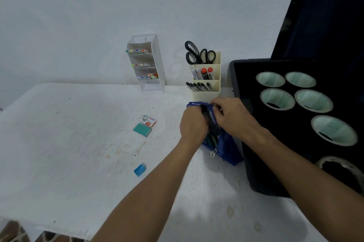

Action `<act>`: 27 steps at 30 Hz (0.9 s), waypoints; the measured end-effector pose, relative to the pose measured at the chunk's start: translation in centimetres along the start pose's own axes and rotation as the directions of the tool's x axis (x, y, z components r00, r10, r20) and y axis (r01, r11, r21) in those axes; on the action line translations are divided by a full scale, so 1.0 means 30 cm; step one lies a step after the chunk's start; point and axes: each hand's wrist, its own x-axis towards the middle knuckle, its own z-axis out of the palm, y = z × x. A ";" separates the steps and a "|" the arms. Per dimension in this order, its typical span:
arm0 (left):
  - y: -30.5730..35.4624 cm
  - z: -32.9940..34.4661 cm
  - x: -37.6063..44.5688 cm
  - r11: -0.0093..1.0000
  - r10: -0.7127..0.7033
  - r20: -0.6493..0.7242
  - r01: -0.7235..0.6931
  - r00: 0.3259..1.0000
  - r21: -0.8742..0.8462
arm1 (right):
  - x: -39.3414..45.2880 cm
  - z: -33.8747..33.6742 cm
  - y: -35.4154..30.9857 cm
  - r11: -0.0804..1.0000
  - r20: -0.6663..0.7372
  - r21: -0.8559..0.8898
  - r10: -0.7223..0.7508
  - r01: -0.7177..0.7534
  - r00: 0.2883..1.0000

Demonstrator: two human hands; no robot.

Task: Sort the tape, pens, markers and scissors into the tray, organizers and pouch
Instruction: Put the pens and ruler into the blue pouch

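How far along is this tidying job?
Mostly done: tape rolls lie in the black tray, scissors and markers stand in the organizers. Both the left hand and right hand grip the blue pouch. Small boxes remain on the table.

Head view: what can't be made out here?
- Blue pouch: most contents and its opening, hidden by the left hand and right hand.
- Whether the right hand holds an item: fingertips are tucked into the pouch.
- Nearest tape roll: cut off by the right edge.
- Staples box: print too small.
- Pens in the cream organizer: blurred, count unclear.
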 end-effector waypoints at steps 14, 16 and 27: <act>-0.012 0.009 0.004 0.991 0.122 0.035 -0.120 0.992 -0.054 | 0.000 -0.006 -0.004 1.000 -0.018 0.002 -0.008 0.008 1.000; -0.011 0.000 -0.006 0.993 0.118 0.106 -0.119 0.987 0.003 | -0.002 -0.005 -0.003 1.000 -0.019 0.004 -0.007 0.007 1.000; -0.168 -0.261 -0.132 0.998 -0.028 -0.030 0.030 0.999 0.046 | -0.006 -0.007 -0.010 0.999 0.049 -0.031 0.033 -0.032 0.998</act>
